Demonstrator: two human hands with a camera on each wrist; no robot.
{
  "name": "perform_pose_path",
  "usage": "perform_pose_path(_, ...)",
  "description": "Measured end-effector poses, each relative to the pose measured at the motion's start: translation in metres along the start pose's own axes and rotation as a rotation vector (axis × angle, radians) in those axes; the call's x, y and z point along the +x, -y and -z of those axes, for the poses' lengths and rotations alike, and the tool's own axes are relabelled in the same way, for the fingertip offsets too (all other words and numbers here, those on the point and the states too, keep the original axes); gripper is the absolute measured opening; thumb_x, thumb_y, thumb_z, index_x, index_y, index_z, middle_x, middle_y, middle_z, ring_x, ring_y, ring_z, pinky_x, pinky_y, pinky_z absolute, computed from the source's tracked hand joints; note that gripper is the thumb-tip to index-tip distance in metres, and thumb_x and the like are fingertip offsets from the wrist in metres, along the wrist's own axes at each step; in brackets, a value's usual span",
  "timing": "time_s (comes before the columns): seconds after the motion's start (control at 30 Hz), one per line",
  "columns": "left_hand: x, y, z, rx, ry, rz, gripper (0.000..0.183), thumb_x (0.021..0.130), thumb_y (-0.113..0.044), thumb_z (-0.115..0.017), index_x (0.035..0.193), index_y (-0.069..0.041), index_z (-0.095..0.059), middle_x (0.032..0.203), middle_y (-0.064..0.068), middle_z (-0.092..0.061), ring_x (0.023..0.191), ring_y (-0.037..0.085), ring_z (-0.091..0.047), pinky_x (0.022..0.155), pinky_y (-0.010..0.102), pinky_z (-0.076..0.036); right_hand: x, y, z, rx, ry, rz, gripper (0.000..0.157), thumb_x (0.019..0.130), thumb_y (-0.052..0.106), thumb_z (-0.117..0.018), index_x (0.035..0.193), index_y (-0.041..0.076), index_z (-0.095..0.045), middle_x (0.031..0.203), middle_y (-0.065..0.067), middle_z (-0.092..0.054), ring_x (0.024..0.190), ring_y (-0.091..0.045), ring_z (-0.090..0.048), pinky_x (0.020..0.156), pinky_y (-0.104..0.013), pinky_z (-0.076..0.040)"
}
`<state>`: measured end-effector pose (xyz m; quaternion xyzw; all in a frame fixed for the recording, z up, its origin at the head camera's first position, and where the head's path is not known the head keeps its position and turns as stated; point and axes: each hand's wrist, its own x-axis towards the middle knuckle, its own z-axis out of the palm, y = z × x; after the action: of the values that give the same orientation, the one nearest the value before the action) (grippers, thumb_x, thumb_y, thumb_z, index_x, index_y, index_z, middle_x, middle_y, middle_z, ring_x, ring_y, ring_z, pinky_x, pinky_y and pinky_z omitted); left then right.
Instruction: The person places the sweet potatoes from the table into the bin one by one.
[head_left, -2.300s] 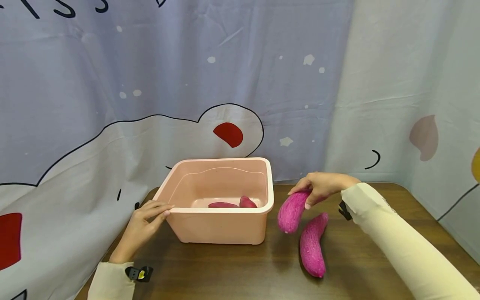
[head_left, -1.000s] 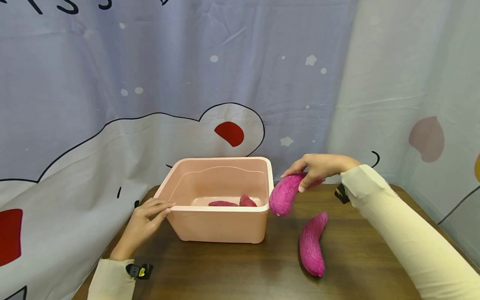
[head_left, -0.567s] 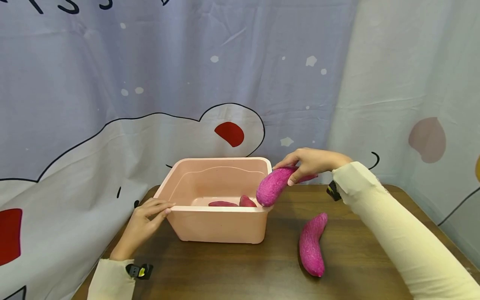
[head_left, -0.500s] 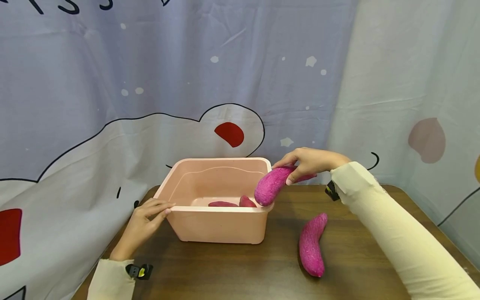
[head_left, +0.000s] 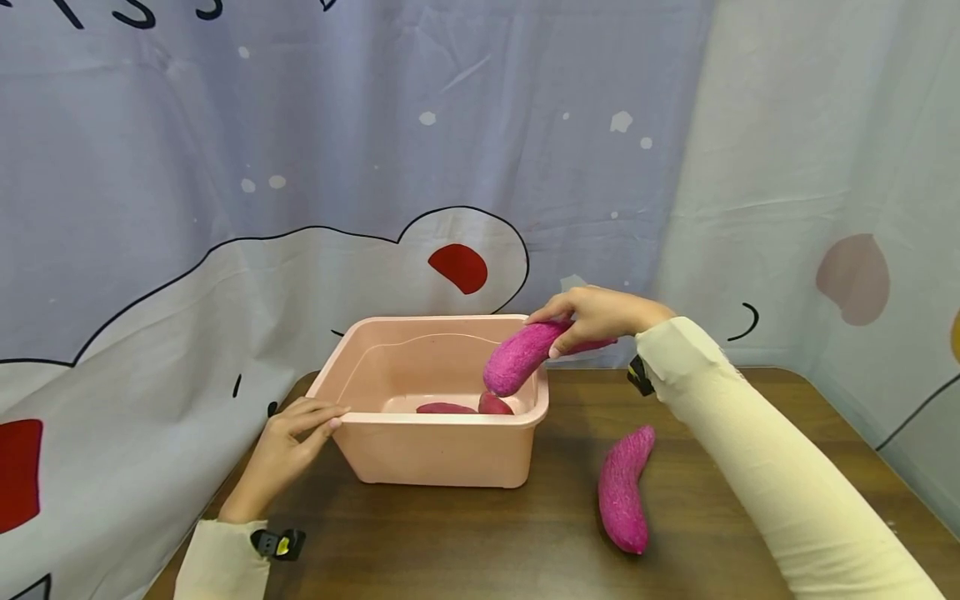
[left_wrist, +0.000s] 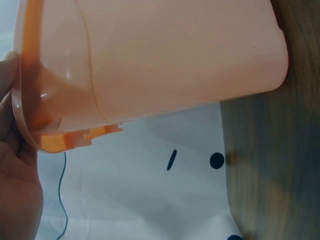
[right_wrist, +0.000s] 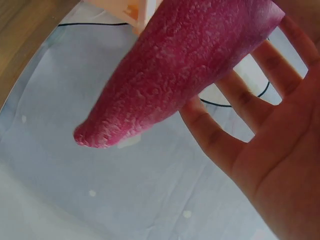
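My right hand (head_left: 596, 315) grips a bright magenta sweet potato (head_left: 517, 360) between thumb and fingers. The sweet potato tilts over the right rim of a pink plastic tub (head_left: 442, 450), its blunt lower end inside the opening. In the right wrist view, the rough-skinned sweet potato (right_wrist: 150, 85) tapers to a narrow free end, with the fingers (right_wrist: 215, 140) along it. My left hand (head_left: 288, 446) pinches the tub's rim at the front left corner. Two reddish pieces (head_left: 446, 408) show in the tub, partly hidden by its front wall. A second magenta sweet potato (head_left: 624, 492) lies right of the tub.
The tub stands on a brown wooden table (head_left: 465, 542). A printed curtain (head_left: 375, 150) hangs close behind the tub and along the table's left and right sides. Dark bands (head_left: 279, 544) sit at both wrists.
The right hand has lifted its sweet potato off to the left, from above the table to over the tub's right rim. The left hand and the tub stay in place.
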<state>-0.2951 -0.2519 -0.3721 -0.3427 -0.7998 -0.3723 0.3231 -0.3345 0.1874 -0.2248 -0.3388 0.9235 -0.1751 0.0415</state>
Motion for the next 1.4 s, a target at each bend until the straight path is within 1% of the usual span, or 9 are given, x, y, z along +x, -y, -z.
perform_pose_path(0.17,-0.001,0.001,-0.001,0.002,-0.01,-0.006,0.029,0.07,0.019,-0.072,0.094,0.002,-0.075,0.092,0.013,-0.071,0.095,-0.001,-0.058,0.089,0.004,-0.039,0.009,0.006,-0.003,-0.024,-0.04,0.033,0.051,0.079,0.018,-0.079,0.128,0.012,-0.064,0.114,-0.007,-0.068,0.096,-0.019,-0.058,0.085,-0.034,-0.049)
perform_pose_path(0.33,-0.002,0.003,-0.003,0.011,-0.019,0.0,0.03,0.066,0.022,-0.072,0.091,0.005,-0.075,0.09,0.016,-0.071,0.093,0.003,-0.059,0.088,0.004,-0.039,0.017,0.012,-0.006,-0.035,-0.06,0.035,0.051,0.079,0.018,-0.079,0.128,0.012,-0.063,0.112,-0.006,-0.069,0.097,-0.018,-0.06,0.085,-0.035,-0.049)
perform_pose_path(0.57,-0.002,-0.001,-0.002,0.029,-0.017,0.025,0.028,0.067,0.023,-0.071,0.09,0.006,-0.074,0.089,0.016,-0.07,0.093,0.001,-0.058,0.089,0.003,-0.038,0.028,0.021,-0.009,-0.034,-0.093,-0.002,0.051,0.08,0.018,-0.079,0.129,0.017,-0.063,0.115,-0.004,-0.068,0.101,-0.019,-0.059,0.085,-0.034,-0.05)
perform_pose_path(0.73,-0.003,0.003,-0.002,0.021,-0.017,0.017,0.029,0.067,0.021,-0.072,0.09,0.004,-0.075,0.09,0.015,-0.071,0.094,0.001,-0.058,0.09,0.004,-0.038,0.036,0.03,-0.012,0.008,-0.106,-0.024,0.051,0.08,0.015,-0.079,0.128,0.016,-0.064,0.115,-0.005,-0.067,0.102,-0.022,-0.058,0.084,-0.035,-0.051)
perform_pose_path(0.83,-0.003,0.003,-0.002,0.02,-0.017,0.004,0.029,0.067,0.021,-0.072,0.09,0.004,-0.074,0.09,0.016,-0.07,0.094,0.002,-0.058,0.09,0.004,-0.038,0.04,0.034,-0.014,0.013,-0.107,-0.04,0.051,0.079,0.015,-0.078,0.128,0.016,-0.064,0.119,-0.007,-0.065,0.105,-0.022,-0.057,0.087,-0.036,-0.05)
perform_pose_path(0.97,-0.003,0.001,-0.002,0.017,-0.013,-0.004,0.029,0.068,0.02,-0.072,0.092,0.003,-0.075,0.091,0.015,-0.07,0.095,0.002,-0.059,0.09,0.004,-0.038,0.046,0.039,-0.017,0.001,-0.104,-0.051,0.051,0.079,0.016,-0.079,0.127,0.019,-0.064,0.12,-0.007,-0.065,0.106,-0.022,-0.058,0.09,-0.037,-0.048)
perform_pose_path(1.2,-0.004,-0.001,0.0,0.011,-0.005,0.006,0.029,0.07,0.018,-0.073,0.094,0.001,-0.075,0.094,0.012,-0.071,0.096,0.003,-0.059,0.092,0.005,-0.038,0.059,0.045,-0.023,-0.024,-0.106,-0.06,0.051,0.079,0.017,-0.079,0.127,0.019,-0.064,0.119,-0.006,-0.066,0.108,-0.022,-0.058,0.093,-0.039,-0.048)
perform_pose_path(1.33,-0.005,-0.002,0.0,0.017,-0.018,0.007,0.029,0.068,0.02,-0.072,0.092,0.004,-0.075,0.091,0.014,-0.071,0.094,0.005,-0.059,0.091,0.005,-0.038,0.066,0.051,-0.027,-0.028,-0.101,-0.08,0.052,0.079,0.019,-0.079,0.129,0.021,-0.063,0.123,-0.005,-0.064,0.113,-0.021,-0.057,0.096,-0.04,-0.047)
perform_pose_path(1.4,-0.004,-0.007,0.001,0.019,-0.026,0.002,0.029,0.067,0.023,-0.071,0.09,0.006,-0.074,0.089,0.016,-0.07,0.092,0.007,-0.059,0.09,0.005,-0.038,0.07,0.054,-0.029,-0.026,-0.101,-0.088,0.053,0.08,0.02,-0.079,0.13,0.023,-0.063,0.126,-0.004,-0.063,0.115,-0.02,-0.056,0.096,-0.041,-0.047)
